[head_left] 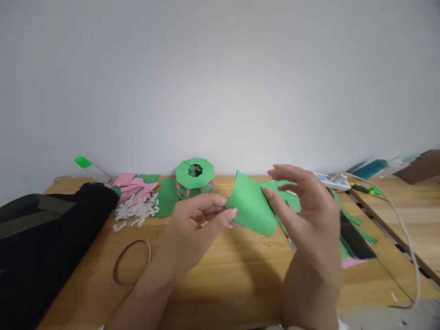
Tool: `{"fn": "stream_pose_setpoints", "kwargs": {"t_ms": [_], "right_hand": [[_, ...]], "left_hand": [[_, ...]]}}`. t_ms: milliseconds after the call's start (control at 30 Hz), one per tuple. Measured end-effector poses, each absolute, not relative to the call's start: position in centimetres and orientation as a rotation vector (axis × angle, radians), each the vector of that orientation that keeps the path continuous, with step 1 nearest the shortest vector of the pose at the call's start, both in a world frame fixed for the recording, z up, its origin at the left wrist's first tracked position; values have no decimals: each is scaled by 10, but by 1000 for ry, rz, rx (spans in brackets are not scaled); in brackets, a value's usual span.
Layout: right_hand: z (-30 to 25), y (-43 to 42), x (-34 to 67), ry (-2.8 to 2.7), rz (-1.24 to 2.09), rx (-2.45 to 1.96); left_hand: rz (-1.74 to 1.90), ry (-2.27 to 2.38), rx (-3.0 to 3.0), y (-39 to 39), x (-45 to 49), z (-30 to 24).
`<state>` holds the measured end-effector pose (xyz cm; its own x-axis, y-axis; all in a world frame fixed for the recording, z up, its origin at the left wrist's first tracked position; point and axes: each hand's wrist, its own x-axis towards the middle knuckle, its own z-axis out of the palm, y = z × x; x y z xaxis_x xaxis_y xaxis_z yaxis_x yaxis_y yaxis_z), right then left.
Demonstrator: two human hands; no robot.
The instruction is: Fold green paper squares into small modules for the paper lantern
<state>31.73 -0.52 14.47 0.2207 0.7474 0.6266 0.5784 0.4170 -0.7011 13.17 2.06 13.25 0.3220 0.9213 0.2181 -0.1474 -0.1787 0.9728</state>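
Observation:
A sheet of green paper [252, 206], bent into a curve, is held up above the wooden table. My left hand [202, 224] pinches its left edge between thumb and fingers. At the sheet's upper right, my right hand [305, 215] has its thumb against the paper, with the fingers spread apart behind. Beyond my left hand stands a ring-shaped folded-paper piece [185, 176], green on top with pink and green sides. Green paper [167, 197] lies flat beside it.
Pink folded pieces [132, 183] and white paper scraps [137, 208] lie at the back left. A tape ring [117, 266] rests on the table [206, 284]. Dark fabric [68, 238] covers the left side. At right are a black strip [355, 236], a white cable [402, 215] and a power strip [333, 182].

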Motion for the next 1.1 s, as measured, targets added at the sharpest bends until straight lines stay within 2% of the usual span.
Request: {"fn": "stream_pose_setpoints", "kwargs": {"t_ms": [100,367,733,1100], "right_hand": [[148,-7,315,-1645,113,-1175],[143,-6,316,-1366,592,-1119],[144,-4,316,-1264,563,-1156],[143,9,310,-1191,754,-1179]], "left_hand": [[1176,729,1314,22,131,133],[1288,801,1295,19,131,136],[1329,798,1222,22,135,134],[1217,879,1224,32,138,138]]}}
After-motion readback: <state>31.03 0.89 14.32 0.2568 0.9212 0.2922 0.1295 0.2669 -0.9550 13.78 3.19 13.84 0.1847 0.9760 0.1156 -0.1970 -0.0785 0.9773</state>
